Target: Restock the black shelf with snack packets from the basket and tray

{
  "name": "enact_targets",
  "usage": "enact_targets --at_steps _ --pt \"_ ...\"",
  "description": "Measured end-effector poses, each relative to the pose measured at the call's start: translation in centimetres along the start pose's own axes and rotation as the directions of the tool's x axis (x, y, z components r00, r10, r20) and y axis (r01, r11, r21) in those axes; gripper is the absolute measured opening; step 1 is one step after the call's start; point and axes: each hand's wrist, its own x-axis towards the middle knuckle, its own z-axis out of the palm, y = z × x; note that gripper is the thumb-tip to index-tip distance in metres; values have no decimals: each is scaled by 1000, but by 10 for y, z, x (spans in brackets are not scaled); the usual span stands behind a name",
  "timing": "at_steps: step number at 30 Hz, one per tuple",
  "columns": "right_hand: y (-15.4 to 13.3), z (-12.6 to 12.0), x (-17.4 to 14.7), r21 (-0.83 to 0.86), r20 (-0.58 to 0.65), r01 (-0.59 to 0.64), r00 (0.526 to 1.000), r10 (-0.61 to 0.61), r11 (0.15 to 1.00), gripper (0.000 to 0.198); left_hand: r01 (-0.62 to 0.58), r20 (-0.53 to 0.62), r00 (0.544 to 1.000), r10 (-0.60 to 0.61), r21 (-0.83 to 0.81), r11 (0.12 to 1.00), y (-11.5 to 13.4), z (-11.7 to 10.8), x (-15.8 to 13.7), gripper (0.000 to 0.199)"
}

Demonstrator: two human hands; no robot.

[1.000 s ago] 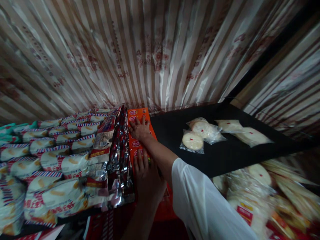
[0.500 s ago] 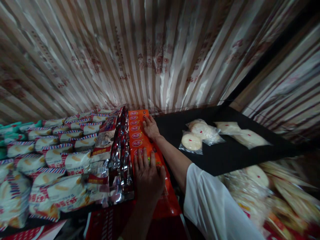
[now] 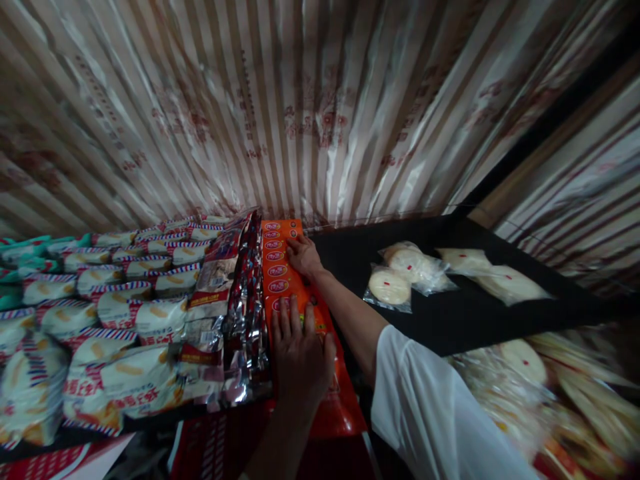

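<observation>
An orange row of snack packets point(image 3: 278, 263) with repeated oval logos lies on the black surface in front of me. My left hand point(image 3: 304, 350) rests flat on its near part, fingers spread and pointing away. Farther back, my right hand point(image 3: 303, 256) touches the same packets near their right edge, fingers apart and slightly bent. Neither hand grips anything that I can see. Directly left of the orange packets stands a tight row of dark red and silver foil packets point(image 3: 247, 313).
Several rows of white snack bags point(image 3: 125, 303) fill the left side. On the black shelf point(image 3: 345, 250) to the right lie clear-wrapped pale round cakes point(image 3: 390, 285) and flat pale packs point(image 3: 513, 283). More wrapped goods point(image 3: 500, 387) sit at lower right. A striped plastic curtain point(image 3: 310, 113) hangs behind.
The whole scene has shifted slightly right in view. My right hand's fingers look a little more bent. My left hand stays on the same part of the orange packets.
</observation>
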Motion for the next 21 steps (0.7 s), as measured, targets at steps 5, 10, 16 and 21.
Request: enact_targets --at_steps 5,10,16,21 --pt "-1 -6 -4 -23 3 44 999 -44 999 45 -2 -17 1000 2 5 1000 -1 2 -1 49" --pt "-12 -9 -10 -47 -89 40 995 -44 998 42 -6 5 1000 6 -8 1000 -1 1 0 48" --pt "-14 -3 2 62 45 112 992 -115 992 38 13 26 1000 -12 -27 1000 0 -3 1 55" --pt "-7 -14 -23 404 -200 114 979 -34 907 40 8 10 1000 -8 -34 999 -1 -3 0 55"
